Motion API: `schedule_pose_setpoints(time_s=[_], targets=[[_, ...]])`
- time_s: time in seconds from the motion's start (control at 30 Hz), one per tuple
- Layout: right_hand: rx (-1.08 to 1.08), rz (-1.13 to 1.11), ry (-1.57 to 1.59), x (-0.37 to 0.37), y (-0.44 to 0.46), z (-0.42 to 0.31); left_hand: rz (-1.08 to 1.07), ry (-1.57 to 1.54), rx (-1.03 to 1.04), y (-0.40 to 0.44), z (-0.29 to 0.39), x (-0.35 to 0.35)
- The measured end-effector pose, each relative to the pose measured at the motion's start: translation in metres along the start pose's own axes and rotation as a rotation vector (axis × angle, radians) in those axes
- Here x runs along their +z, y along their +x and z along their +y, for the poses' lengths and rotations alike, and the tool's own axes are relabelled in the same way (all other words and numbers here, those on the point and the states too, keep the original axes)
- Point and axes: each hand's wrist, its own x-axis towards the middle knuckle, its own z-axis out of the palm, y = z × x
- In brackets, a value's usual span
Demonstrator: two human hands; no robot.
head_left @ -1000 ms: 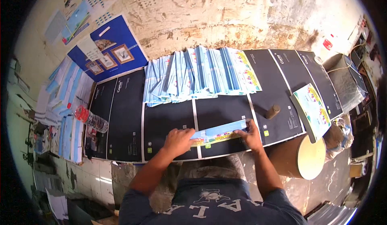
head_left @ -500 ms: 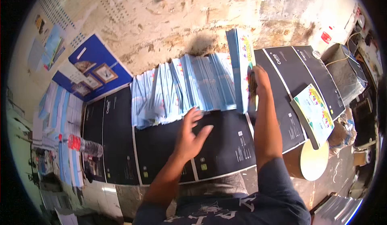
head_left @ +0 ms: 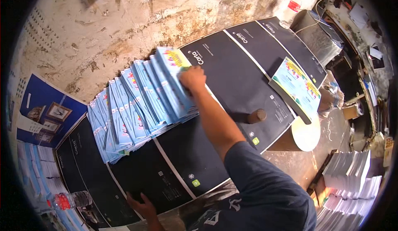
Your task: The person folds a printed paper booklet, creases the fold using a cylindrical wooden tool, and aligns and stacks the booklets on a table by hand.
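My right hand (head_left: 193,81) is closed on the right end of a long fanned row of light blue booklets (head_left: 137,102), which lies on the black table top (head_left: 232,77) against the wall. Its fingers rest on the colourful cover of the last booklets. My left hand (head_left: 143,206) is low over the table's front edge, fingers apart, with nothing in it. A short brown cylinder (head_left: 257,116) stands on the table right of my right arm. Farther right lies a stack of booklets (head_left: 295,88) with a colourful cover, jutting over the edge.
A bottle with a red label (head_left: 70,200) and paper stacks (head_left: 37,169) are at the left, below a blue picture board (head_left: 45,111). A round drum (head_left: 306,133) stands beyond the front edge. More paper stacks (head_left: 348,173) are at the lower right.
The booklets in my right hand went from between both hands to the row's right end, first upright, now leaning on it. My left hand let go and drew back. The view turned right.
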Motion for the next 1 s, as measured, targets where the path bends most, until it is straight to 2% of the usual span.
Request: schedule_pose_setpoints(time_s=[0.07,0.2,0.23,0.27,0.3,0.33,0.37,0.4,0.47,0.57,0.6,0.67,0.73,0.87,0.93,1.0], targets=[[-0.004,-0.176,0.036,0.010,-0.008,-0.016,-0.003,0.005,-0.014,0.003,-0.003,-0.003],[-0.045,-0.221,0.038,0.028,-0.018,-0.032,0.007,0.021,0.044,0.006,-0.001,0.001],[-0.162,-0.218,0.068,0.031,-0.018,-0.022,0.029,0.006,0.065,0.003,-0.001,-0.003],[-0.137,-0.213,0.192,0.028,-0.011,-0.022,0.073,0.031,0.033,0.001,-0.001,-0.004],[-0.193,-0.037,0.285,0.030,-0.012,-0.022,0.037,0.013,0.022,0.003,0.000,-0.003],[-0.391,0.055,0.057,0.044,0.004,-0.015,-0.004,-0.008,0.015,0.003,0.002,-0.006],[-0.395,-0.051,0.165,0.023,-0.005,-0.020,0.022,0.002,-0.001,0.002,0.005,-0.011],[-0.400,-0.109,0.106,0.002,-0.018,-0.026,-0.003,0.009,0.000,0.001,0.009,-0.014],[-0.343,-0.370,0.138,0.001,-0.021,-0.025,-0.017,0.004,0.000,0.005,0.018,-0.011],[-0.443,-0.293,0.074,0.006,-0.036,-0.019,-0.026,0.055,0.041,0.008,0.017,-0.014],[-0.537,-0.340,0.262,0.004,-0.033,-0.012,-0.025,0.044,0.046,0.009,0.015,-0.011],[-0.729,-0.305,-0.213,-0.064,-0.095,-0.029,-0.027,0.047,0.024,0.002,0.013,-0.015],[-0.983,-0.272,-0.670,-0.062,-0.125,-0.023,-0.041,0.084,0.025,0.005,0.021,-0.016],[-1.123,-0.366,-0.708,-0.072,-0.127,-0.023,-0.042,0.094,0.040,0.004,0.017,-0.012],[-1.181,-0.255,-0.745,-0.058,-0.111,-0.018,-0.014,0.116,0.053,0.003,0.015,-0.011],[-1.172,-0.234,-0.648,-0.049,-0.104,-0.013,-0.008,0.106,0.054,0.004,0.012,-0.013]])
